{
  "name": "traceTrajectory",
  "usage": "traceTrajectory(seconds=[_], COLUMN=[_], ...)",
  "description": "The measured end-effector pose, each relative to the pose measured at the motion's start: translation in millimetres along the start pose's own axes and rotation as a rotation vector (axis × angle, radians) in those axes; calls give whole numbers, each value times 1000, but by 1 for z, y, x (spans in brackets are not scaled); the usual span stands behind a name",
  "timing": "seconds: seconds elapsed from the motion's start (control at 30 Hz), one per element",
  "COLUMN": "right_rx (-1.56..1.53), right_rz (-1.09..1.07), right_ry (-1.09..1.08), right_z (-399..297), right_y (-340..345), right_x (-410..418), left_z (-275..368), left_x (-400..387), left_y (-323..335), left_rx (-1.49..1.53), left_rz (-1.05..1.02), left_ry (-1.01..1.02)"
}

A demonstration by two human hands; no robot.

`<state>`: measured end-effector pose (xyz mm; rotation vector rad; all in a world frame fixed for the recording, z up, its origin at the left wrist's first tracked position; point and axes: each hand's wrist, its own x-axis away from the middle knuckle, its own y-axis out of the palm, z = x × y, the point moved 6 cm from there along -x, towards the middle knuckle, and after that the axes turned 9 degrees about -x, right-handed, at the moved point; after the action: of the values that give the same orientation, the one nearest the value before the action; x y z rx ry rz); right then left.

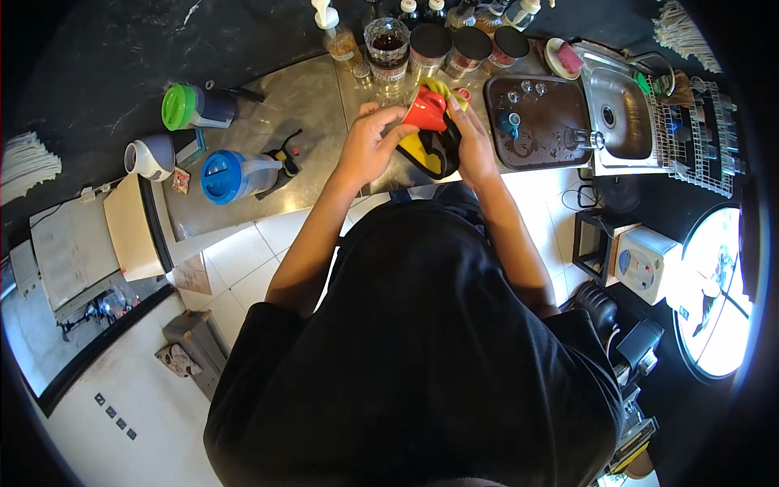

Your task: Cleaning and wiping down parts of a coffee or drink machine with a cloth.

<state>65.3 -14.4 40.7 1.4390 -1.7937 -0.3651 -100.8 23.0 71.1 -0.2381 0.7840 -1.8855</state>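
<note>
My left hand (369, 143) grips a red cup (426, 112) by its rim side, tilted above the steel counter (292, 97). Around the cup's far side, my right hand (476, 145) holds a yellow and black cloth (433, 153). Part of the cloth bunches up behind the cup, and the rest hangs below it. Just behind my right fingers, a small red item (464, 94) is partly hidden. A brown tray (563, 100) lies to the right with a small blue cup (509, 124), several small glasses (527, 89) and a clear glass (581, 139) lying on its side.
Lidded jars (429, 45), a cut-glass tumbler (387, 41) and a pump bottle (341, 45) line the back. Beyond the tray come a steel sink (627, 131) and a wire dish rack (700, 167). Leftward stand a blue-lidded pitcher (226, 176) and a green-lidded pitcher (188, 107).
</note>
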Motion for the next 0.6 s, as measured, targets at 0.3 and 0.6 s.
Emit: traceTrajectory(seconds=[0.3, 0.6], right_rx=[389, 388], right_rz=[-140, 137], right_ry=[-437, -557], right_z=[-36, -89], right_y=[31, -5], right_x=[8, 12], left_z=[-25, -52], left_x=[3, -12], left_y=[45, 40], left_rx=[1270, 1428], left_rz=[112, 272], left_ry=[-396, -612])
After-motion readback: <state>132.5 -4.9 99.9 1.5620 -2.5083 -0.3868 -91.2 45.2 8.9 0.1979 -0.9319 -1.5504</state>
